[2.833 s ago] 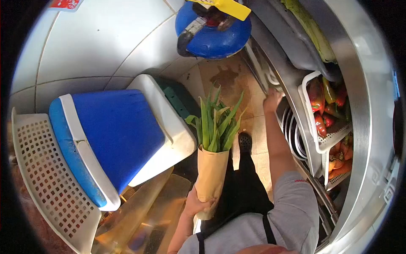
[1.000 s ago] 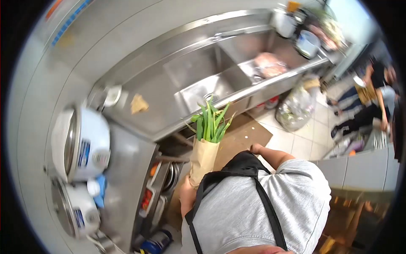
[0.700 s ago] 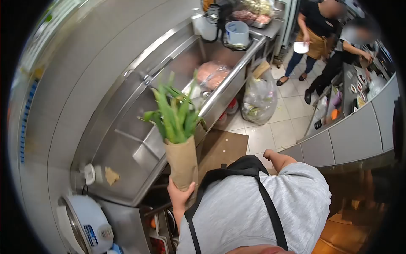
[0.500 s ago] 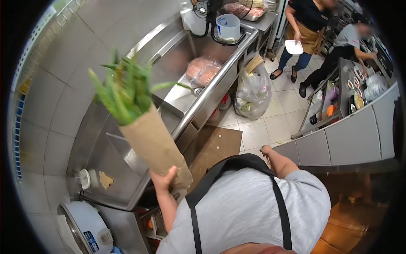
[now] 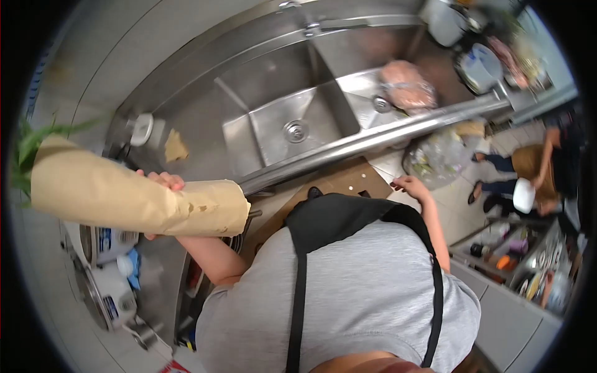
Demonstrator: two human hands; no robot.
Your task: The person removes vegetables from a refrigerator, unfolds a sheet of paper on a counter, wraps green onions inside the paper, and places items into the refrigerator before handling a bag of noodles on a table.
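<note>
My left hand (image 5: 163,181) is closed round a bundle wrapped in brown paper (image 5: 118,189), held nearly level at the left over the counter. Long green leaves (image 5: 30,149) stick out of its far left end. The paper has a few torn or stained spots near its right end. Part of my left hand is hidden behind the wrap. My right hand (image 5: 407,185) hangs at my side below the sink's front rail, its fingers loosely apart with nothing in them.
A double steel sink (image 5: 267,133) lies ahead, a bag of pinkish meat (image 5: 407,87) in its right basin. A plastic rubbish bag (image 5: 435,158) stands on the floor. White appliances (image 5: 115,292) sit at lower left. One person (image 5: 535,165) at right holds a white dish (image 5: 524,196).
My view has turned towards the sink. The wrapped bundle has swung left and tipped from upright to nearly level, still in my left hand. My right hand stays by my side.
</note>
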